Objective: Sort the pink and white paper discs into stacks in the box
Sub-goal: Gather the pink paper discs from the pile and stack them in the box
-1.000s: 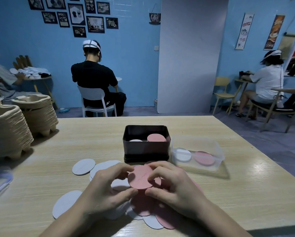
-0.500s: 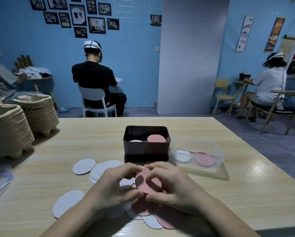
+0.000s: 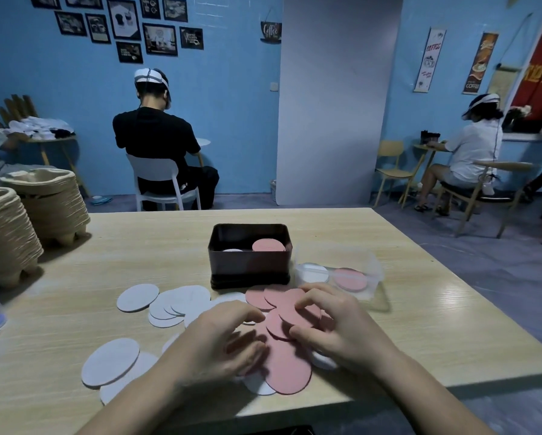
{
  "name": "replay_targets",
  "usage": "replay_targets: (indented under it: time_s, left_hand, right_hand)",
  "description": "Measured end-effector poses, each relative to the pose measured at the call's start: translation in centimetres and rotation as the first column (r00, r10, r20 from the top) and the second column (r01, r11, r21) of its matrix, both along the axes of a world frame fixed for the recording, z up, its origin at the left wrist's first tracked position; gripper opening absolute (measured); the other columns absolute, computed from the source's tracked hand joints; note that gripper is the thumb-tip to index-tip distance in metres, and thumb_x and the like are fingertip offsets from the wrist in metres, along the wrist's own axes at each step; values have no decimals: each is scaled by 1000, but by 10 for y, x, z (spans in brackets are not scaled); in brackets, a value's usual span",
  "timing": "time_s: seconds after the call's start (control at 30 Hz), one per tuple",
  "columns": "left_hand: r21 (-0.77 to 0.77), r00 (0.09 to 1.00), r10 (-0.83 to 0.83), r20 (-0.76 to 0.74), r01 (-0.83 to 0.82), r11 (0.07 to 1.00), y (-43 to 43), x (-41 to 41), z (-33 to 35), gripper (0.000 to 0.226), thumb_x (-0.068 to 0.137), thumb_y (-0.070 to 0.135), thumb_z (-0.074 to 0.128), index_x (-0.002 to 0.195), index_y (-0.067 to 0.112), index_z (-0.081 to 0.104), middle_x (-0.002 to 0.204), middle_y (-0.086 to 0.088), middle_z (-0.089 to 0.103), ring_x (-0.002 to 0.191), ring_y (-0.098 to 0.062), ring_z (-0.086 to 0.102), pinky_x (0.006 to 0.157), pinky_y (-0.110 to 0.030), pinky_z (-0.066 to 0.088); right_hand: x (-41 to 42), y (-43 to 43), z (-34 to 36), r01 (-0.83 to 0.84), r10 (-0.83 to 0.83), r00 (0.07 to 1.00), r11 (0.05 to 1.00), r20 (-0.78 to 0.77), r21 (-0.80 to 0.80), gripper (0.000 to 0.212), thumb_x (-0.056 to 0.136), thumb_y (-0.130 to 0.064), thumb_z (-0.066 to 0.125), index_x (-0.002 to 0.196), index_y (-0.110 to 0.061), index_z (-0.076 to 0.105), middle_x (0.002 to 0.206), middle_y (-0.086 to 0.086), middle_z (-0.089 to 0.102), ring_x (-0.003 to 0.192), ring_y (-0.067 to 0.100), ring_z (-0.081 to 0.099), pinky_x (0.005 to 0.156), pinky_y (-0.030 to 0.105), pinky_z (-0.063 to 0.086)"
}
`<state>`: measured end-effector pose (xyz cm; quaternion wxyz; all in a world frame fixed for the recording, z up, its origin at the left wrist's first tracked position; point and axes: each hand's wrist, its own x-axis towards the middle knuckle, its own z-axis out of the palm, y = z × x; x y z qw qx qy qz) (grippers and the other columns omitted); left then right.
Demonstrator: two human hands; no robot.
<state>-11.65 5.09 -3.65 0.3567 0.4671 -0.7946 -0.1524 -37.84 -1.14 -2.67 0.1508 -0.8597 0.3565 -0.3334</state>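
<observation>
Loose pink discs and white discs lie overlapping on the wooden table in front of me. More white discs are spread to the left. My right hand pinches a pink disc between thumb and fingers, low on the pile. My left hand hovers curled over the pile with its fingers apart, slightly blurred. Behind the pile stands the dark tin box, holding a pink stack on the right and a white stack on the left.
A clear plastic container right of the box holds a white disc and a pink disc. Two tall stacks of pulp trays stand at the table's left. People sit at other tables behind.
Both hands held one pink disc raised above the pile; they have dropped onto the pile. The left hand has come off the disc, and the right hand still grips it.
</observation>
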Motion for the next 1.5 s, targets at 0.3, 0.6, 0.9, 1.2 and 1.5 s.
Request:
replay_targets:
  time_s: [0.3,0.6,0.9,1.2,1.5]
  left_hand:
    - [-67,962,20,274,-2,998,14,-35,-2,69,70,70,71,127,33,56,117,21,54,110,-1,48,93,-25,46]
    - [-51,934,117,338,-106,993,18,-41,10,71,67,71,66,127,34,53,112,21,53,106,-1,46,88,-19,43]
    - [-50,955,62,290,-50,997,19,-7,26,49,69,60,72,111,37,58,99,25,61,94,4,57,80,-24,52]
    - [-114,973,22,230,5,993,-4,0,27,43,69,44,78,105,30,59,94,19,59,86,1,58,75,-22,49]
    - [-156,990,-8,138,30,987,-22,-3,19,38,77,38,82,106,31,58,102,19,60,98,-4,61,81,-29,53]
  right_hand:
    - [-37,21,-12,96,-96,995,995,-28,2,30,79,-52,78,94,-30,64,122,-18,64,118,0,57,96,30,48]
    - [-36,20,-13,105,-105,994,994,-39,12,32,78,-52,78,97,-29,66,128,-20,61,122,-4,53,99,26,46]
    - [-31,16,-12,78,-76,992,997,-101,23,38,78,-59,74,102,-31,65,139,-15,56,128,1,51,106,29,44]
    - [-1,12,-2,-44,44,992,999,-117,6,53,83,-49,77,128,-28,59,136,-10,59,125,3,51,106,12,36]
    - [12,6,-5,-88,86,990,996,-109,-15,27,92,-53,69,101,-29,59,140,-10,52,130,0,46,99,11,35]
